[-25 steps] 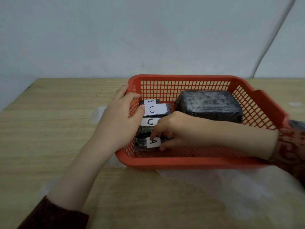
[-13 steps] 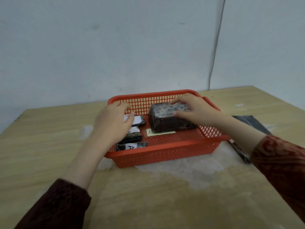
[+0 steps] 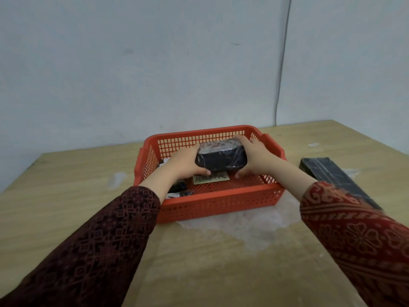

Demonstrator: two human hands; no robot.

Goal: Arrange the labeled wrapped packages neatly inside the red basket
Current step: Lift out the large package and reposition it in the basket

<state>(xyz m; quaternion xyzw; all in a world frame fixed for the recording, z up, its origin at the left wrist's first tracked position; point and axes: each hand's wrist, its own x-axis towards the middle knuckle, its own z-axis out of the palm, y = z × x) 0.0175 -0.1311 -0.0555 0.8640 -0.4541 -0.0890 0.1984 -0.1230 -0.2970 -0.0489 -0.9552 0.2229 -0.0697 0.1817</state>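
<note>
A red mesh basket (image 3: 219, 203) stands on the wooden table. Over its middle I hold a large black wrapped package (image 3: 221, 157) between both hands: my left hand (image 3: 184, 163) grips its left end, my right hand (image 3: 254, 157) its right end. Under the package a yellowish paper label (image 3: 211, 179) with handwriting lies on the basket floor. Small black wrapped packages with white labels (image 3: 179, 189) sit in the basket's left part, mostly hidden by my left wrist.
A long black wrapped package (image 3: 327, 176) lies on the table right of the basket. Clear plastic film (image 3: 241, 227) is spread under and in front of the basket. A grey wall stands close behind the table's far edge.
My left hand left the small labeled packages and moved right onto the large package's left end. The large package is now gripped by both hands. The head camera has drawn back.
</note>
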